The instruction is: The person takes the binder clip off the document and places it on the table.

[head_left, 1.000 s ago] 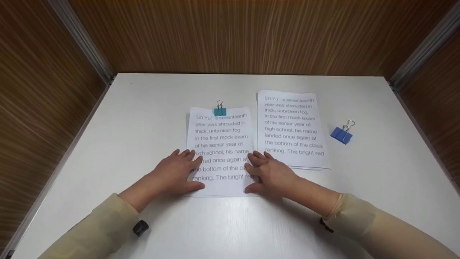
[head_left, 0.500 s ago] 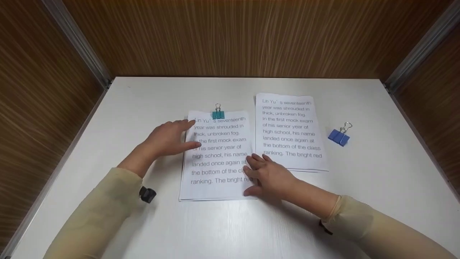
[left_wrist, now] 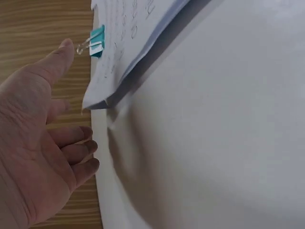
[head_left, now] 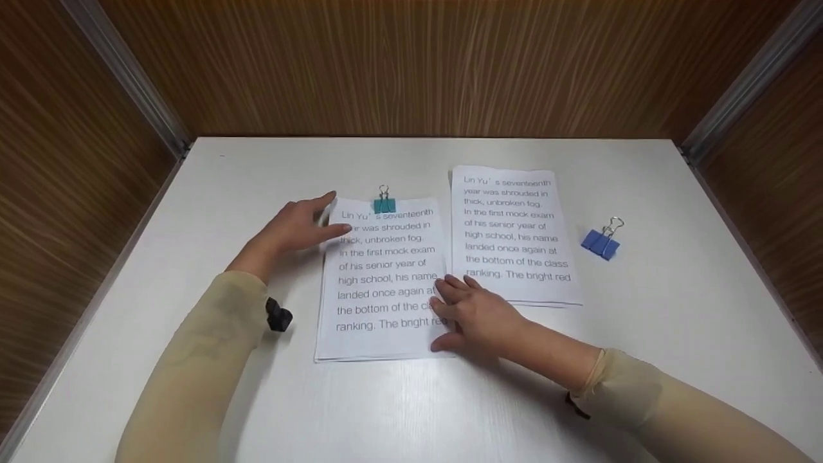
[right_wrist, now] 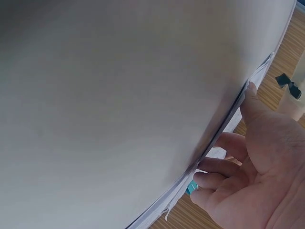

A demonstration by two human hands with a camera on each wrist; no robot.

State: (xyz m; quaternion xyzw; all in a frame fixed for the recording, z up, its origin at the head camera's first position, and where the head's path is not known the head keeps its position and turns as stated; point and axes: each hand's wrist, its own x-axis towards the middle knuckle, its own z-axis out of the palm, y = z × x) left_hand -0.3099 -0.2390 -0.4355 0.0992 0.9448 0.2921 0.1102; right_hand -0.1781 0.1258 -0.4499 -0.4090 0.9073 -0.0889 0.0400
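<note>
A stack of printed sheets (head_left: 386,280) lies in the middle of the table, a teal binder clip (head_left: 384,205) gripping its top edge. At the stack's upper left corner is my left hand (head_left: 289,228), thumb and forefinger spread apart, the thumb overlapping the first lines of print. In the left wrist view that corner curls up beside the fingers, and the clip (left_wrist: 97,40) sits near the thumb tip. My right hand (head_left: 482,318) rests along the stack's lower right edge with relaxed fingers. The right wrist view has its fingertips (right_wrist: 209,167) right at the paper edge.
A second stack of printed sheets (head_left: 511,231), with no clip on it, lies to the right and slightly farther back. Beyond it is a blue binder clip (head_left: 601,245) on the white table (head_left: 649,308). Wood-grain panels (head_left: 411,71) enclose the back and sides.
My left hand has moved up from the stack's lower left side to its upper left corner. My right hand has stayed at the right edge; the papers and clips lie as before.
</note>
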